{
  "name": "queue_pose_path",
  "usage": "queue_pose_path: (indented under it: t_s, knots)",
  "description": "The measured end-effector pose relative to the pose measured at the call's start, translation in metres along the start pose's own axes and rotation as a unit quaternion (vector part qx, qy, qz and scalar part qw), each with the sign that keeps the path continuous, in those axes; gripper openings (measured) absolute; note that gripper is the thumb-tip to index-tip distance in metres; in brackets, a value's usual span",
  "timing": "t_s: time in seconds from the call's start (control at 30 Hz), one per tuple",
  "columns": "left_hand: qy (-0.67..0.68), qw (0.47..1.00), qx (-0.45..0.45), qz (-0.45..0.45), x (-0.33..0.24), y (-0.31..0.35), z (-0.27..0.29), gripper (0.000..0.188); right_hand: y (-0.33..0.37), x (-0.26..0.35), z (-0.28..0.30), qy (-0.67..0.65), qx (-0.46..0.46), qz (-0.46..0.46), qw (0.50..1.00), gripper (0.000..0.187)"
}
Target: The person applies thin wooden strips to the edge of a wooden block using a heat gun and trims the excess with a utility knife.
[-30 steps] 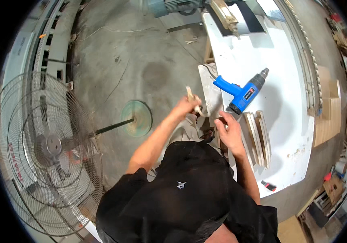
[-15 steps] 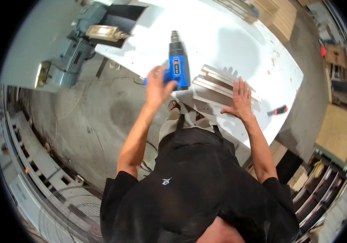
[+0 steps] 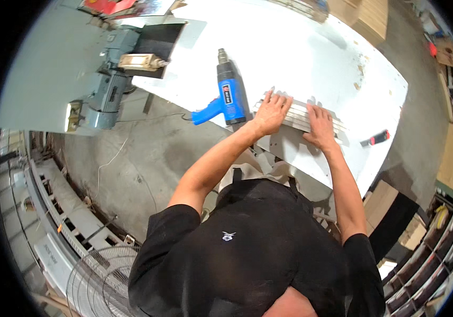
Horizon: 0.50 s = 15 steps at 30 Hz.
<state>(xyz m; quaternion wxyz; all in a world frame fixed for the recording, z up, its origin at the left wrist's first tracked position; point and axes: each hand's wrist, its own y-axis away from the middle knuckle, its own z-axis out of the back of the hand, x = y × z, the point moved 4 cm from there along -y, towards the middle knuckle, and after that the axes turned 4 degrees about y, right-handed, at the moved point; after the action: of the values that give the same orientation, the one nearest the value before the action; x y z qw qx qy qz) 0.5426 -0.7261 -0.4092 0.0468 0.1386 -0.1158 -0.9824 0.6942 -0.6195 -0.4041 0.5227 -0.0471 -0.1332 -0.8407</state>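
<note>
Several pale narrow strips (image 3: 298,118) lie side by side on the white tabletop in front of me. My left hand (image 3: 272,114) is closed over their left part, fingers reaching across to the far edge. Toward their right end, my right hand (image 3: 320,128) grips across them too, its thumb on the near side. A blue heat gun (image 3: 230,100) with a black and metal nozzle lies left of my left hand, nozzle pointing away from me. To the right of my right hand is a red and black utility knife (image 3: 379,138).
The white table (image 3: 268,47) has flaked patches near its right corner. Boards (image 3: 366,21) are stacked at its far right. A grey-green machine with a motor (image 3: 107,95) stands left of it. A wire fan (image 3: 99,277) is at lower left, a rack (image 3: 432,259) at lower right.
My left hand has let go of the heat gun, now lying on the table, and has moved right onto the strips. The strips, spread apart before, now lie close together.
</note>
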Motion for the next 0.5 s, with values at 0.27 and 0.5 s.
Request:
queue_pose_path:
  t_s: [0.27,0.5]
  knots:
    - [0.284,0.866,-0.248,0.33,0.119,0.119,0.021,0.091,-0.03,0.003,0.025,-0.142,-0.059,-0.017,0.988,0.087]
    - [0.124,0.952,-0.1,0.263,0.143,0.135,0.015,0.062,-0.168,0.051,0.045,-0.417,-0.015,-0.02,0.908,0.071]
